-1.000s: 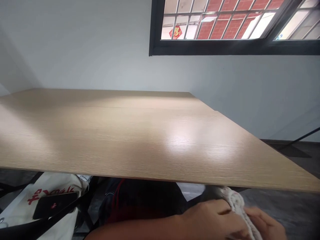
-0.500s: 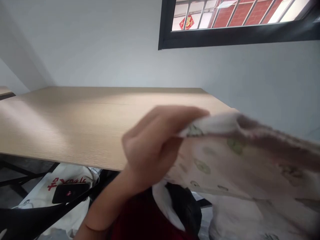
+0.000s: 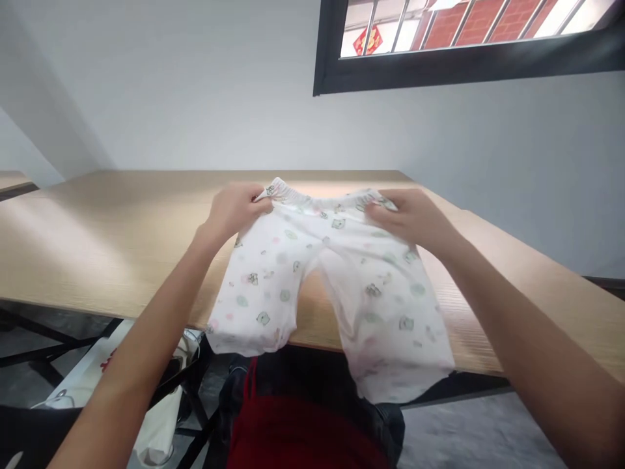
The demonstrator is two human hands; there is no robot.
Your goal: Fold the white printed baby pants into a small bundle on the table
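A pair of small white pants [image 3: 332, 228] with green and pink animal prints is stretched out between my hands. My left hand [image 3: 237, 208] is closed on the left end of the elastic waistband. At the other end of the waistband, my right hand [image 3: 407, 215] grips the cloth between thumb and fingers. The waistband points away from me, over the wooden table [image 3: 122, 247]. Both legs spread apart toward me, and their hems hang past the table's front edge.
A pale wall stands behind the table, with a dark-framed barred window [image 3: 439, 65] at upper right. Below the table on the left are a white cloth bag [image 3: 159, 423] and black metal legs [image 3: 49, 345]. My red clothing [image 3: 297, 430] shows at the bottom.
The pants, earlier bunched and blurred at the right, now lie centred and spread out. My left hand has moved left and away from me; my right hand has come into view holding the waistband.
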